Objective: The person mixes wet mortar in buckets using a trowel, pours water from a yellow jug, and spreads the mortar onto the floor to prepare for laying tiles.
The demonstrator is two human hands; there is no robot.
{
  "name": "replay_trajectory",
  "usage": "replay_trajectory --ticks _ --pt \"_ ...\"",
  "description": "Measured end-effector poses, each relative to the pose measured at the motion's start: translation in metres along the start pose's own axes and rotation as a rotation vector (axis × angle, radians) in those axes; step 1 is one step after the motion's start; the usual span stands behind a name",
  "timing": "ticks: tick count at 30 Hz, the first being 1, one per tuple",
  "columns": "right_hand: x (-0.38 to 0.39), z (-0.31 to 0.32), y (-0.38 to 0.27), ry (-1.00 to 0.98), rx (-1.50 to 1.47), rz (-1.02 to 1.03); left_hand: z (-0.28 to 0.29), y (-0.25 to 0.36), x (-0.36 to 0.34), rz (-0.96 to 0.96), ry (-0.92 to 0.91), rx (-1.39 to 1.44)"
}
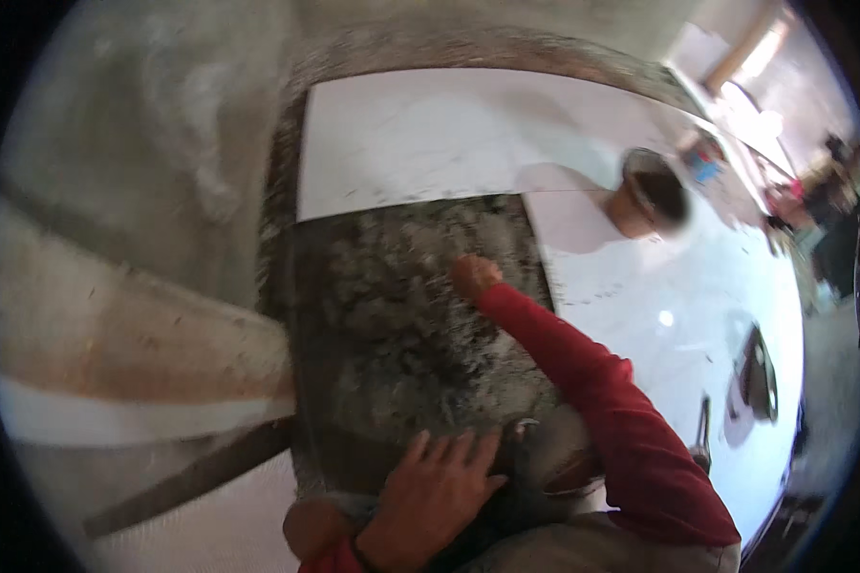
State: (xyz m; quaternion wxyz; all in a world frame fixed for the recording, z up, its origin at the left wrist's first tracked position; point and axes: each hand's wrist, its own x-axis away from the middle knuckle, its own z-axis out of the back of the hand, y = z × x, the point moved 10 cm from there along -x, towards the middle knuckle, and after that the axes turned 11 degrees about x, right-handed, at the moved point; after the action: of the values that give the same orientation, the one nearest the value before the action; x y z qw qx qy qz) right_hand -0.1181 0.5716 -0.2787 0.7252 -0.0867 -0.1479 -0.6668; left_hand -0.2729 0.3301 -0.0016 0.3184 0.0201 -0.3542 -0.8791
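Spreading grey wet mortar bed (401, 315): white glossy tiles (430, 134) border it above and right; this patch remains untiled. Right hand (473, 275), grip unclear, works mortar; left hand (430, 497) rests splayed on its near edge.

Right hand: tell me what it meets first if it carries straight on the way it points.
The right hand reaches up across the grey mortar bed; straight on, it probably meets the near edge of the white tile first, though depth is unclear.
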Motion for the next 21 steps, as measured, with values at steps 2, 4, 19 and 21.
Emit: replay_trajectory --ticks 2,4,19,21 --pt "0.018 -0.017 0.026 -0.069 -0.017 0.043 -0.001 0.004 0.009 -0.014 -0.061 0.022" --pt "0.040 -0.010 0.034 0.115 0.152 0.258 0.006 0.004 0.009 -0.002 -0.092 0.061" --pt "-0.003 -0.060 0.012 0.032 -0.428 -0.213 -0.009 0.028 -0.019 0.056 -0.420 -0.088" --pt "0.000 -0.074 0.035 0.019 -0.403 -0.266 -0.019 0.026 -0.021 0.051 -0.446 -0.059"
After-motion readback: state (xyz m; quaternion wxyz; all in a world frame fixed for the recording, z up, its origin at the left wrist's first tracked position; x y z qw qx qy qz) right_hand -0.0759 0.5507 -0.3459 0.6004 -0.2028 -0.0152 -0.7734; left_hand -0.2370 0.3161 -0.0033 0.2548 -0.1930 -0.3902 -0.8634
